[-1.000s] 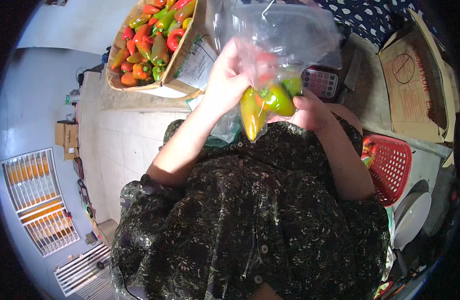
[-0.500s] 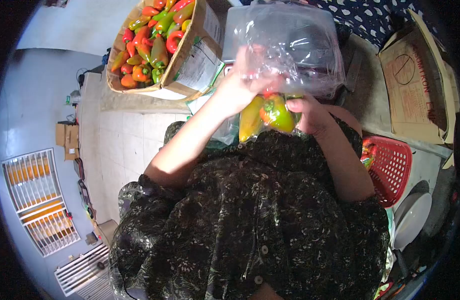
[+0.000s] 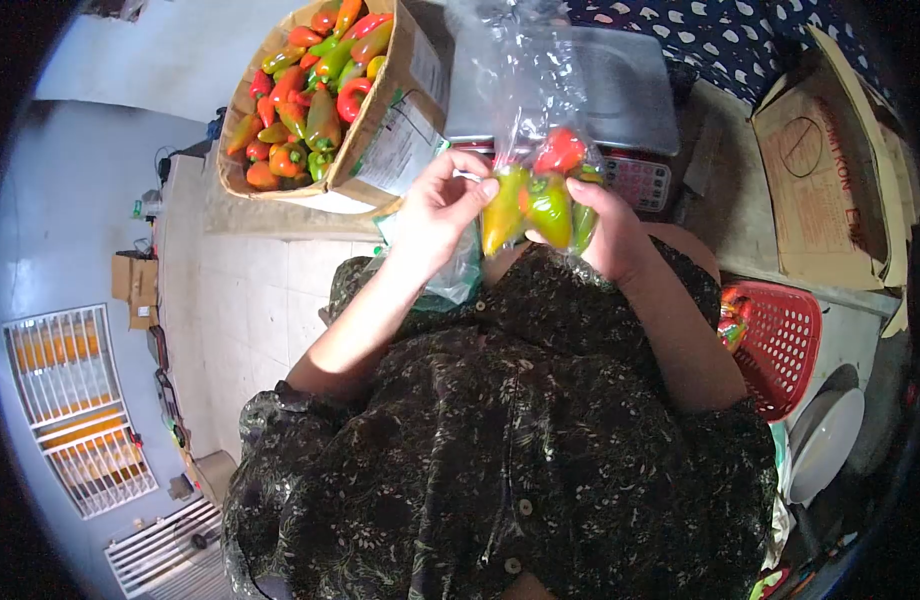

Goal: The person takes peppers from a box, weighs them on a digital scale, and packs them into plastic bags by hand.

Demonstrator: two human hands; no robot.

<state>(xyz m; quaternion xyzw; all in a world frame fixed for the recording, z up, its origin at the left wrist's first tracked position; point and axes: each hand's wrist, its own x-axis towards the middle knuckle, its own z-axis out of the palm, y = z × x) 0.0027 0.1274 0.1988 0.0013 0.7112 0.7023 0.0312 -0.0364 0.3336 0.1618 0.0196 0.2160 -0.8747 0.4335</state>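
A clear plastic bag (image 3: pixel 540 100) holds several peppers, among them a red pepper (image 3: pixel 561 150) above yellow-green ones (image 3: pixel 550 210). My left hand (image 3: pixel 442 205) pinches the bag's left side, thumb and forefinger beside a yellow-green pepper. Around the right side of the bag my right hand (image 3: pixel 612 225) is closed, its thumb on the front near the peppers. The bag's upper part stretches away from me over a scale with a metal plate (image 3: pixel 630 90) and a keypad (image 3: pixel 637 183). Both hands are just above my lap.
A cardboard box (image 3: pixel 385 130) full of red, orange and green peppers stands at the upper left. To the right are an open carton (image 3: pixel 820 190), a red perforated basket (image 3: pixel 785 345) with some peppers, and a white bowl (image 3: pixel 828 445). Green-tinted plastic (image 3: pixel 450 285) lies by my lap.
The bag's top, spread wide over the scale before, is now gathered into a narrow upright strip. My left hand has come down from the bag's upper part to its left side.
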